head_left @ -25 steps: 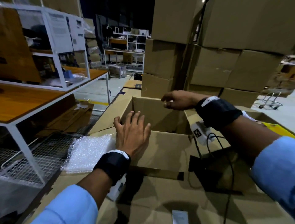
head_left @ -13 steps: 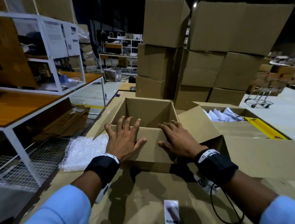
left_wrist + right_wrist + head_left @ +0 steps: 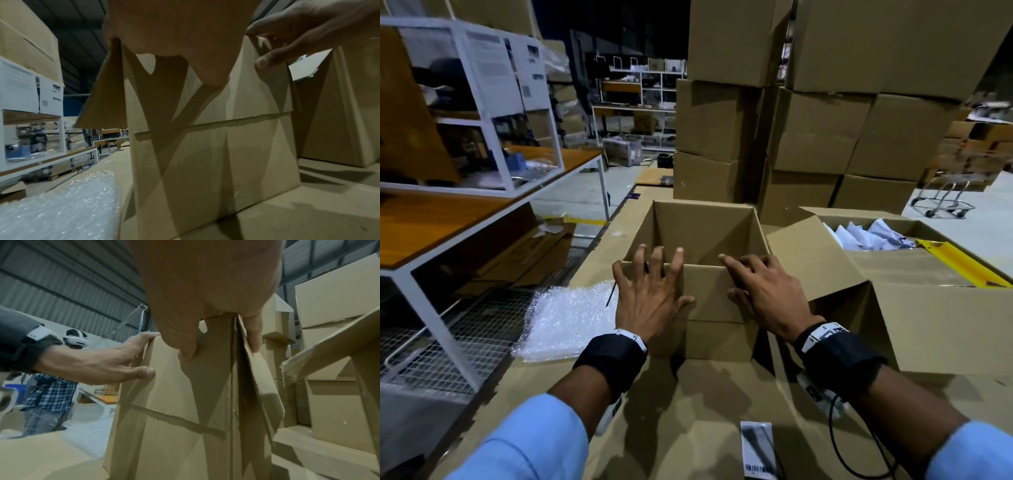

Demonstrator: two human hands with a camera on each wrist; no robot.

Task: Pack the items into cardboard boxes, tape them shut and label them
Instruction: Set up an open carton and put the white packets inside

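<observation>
An open, empty cardboard box (image 3: 705,226) stands on flattened cardboard in front of me. Its near flap (image 3: 709,301) is folded down against the outside. My left hand (image 3: 650,287) holds the near wall at the left, with spread fingers over the rim and the thumb on the flap. My right hand (image 3: 767,291) grips the near right corner. In the right wrist view its thumb (image 3: 185,353) presses the front face and a finger lies on the side flap. In the left wrist view the box front (image 3: 216,154) fills the picture.
Bubble wrap (image 3: 568,318) lies left of the box. A second open box (image 3: 928,308) with white papers (image 3: 869,233) stands to the right. A barcode label (image 3: 758,448) lies near me. Stacked boxes (image 3: 818,130) rise behind, a white-framed table (image 3: 448,219) is left. Another person (image 3: 51,394) stands nearby.
My right hand came down from above the box's far right side to the near right corner. My left hand slid forward until its fingers reached over the rim.
</observation>
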